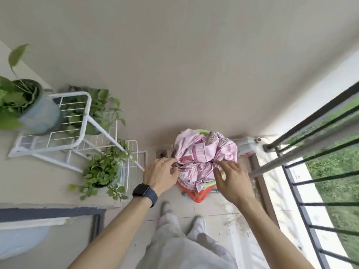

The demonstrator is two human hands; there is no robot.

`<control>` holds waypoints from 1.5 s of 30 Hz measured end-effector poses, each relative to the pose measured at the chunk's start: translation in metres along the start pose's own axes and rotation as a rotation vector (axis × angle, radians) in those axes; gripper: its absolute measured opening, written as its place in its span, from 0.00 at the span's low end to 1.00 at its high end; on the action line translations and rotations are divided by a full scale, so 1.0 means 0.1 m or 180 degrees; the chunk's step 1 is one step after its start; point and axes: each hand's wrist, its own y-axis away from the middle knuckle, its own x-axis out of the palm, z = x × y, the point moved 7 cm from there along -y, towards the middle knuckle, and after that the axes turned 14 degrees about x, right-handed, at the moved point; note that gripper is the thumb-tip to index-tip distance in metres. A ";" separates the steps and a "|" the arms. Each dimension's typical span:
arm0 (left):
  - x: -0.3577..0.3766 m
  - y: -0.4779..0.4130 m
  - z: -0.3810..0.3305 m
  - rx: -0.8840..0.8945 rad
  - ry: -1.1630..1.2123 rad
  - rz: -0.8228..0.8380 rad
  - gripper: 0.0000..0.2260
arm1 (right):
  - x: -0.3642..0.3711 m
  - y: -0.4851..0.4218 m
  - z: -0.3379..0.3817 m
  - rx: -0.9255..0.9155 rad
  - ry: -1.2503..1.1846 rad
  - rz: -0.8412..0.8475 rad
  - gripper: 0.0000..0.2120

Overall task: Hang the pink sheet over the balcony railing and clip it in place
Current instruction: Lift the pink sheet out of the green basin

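The pink sheet [204,154] lies bunched in a green-rimmed orange laundry basket [201,194] on the tiled floor, near the wall. My left hand [160,174], with a dark watch on its wrist, pinches the sheet's left edge. At the sheet's front right fold, my right hand [232,182] touches the cloth with fingers spread. The dark balcony railing [310,121] runs along the right side, with a silver rail [281,162] just inside it. No clips are visible.
A white wire plant rack [81,129] with several green potted plants [103,171] stands to the left of the basket. A floor drain [161,153] sits by the wall. My feet and light trousers are just behind the basket. Grass lies beyond the railing.
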 end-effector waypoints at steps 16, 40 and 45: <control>1.55 -1.71 0.78 0.0460 0.0046 0.1450 0.17 | 1.73 -1.24 -0.24 0.1175 0.0251 0.1168 0.18; 1.97 -2.12 1.40 -0.0553 0.1431 0.1017 0.14 | 2.61 -1.63 -0.50 0.1630 -0.0436 0.1113 0.06; 1.22 -1.95 1.08 -0.0657 0.2078 0.0766 0.11 | 1.69 -1.45 -0.20 0.1588 -0.0770 0.0586 0.08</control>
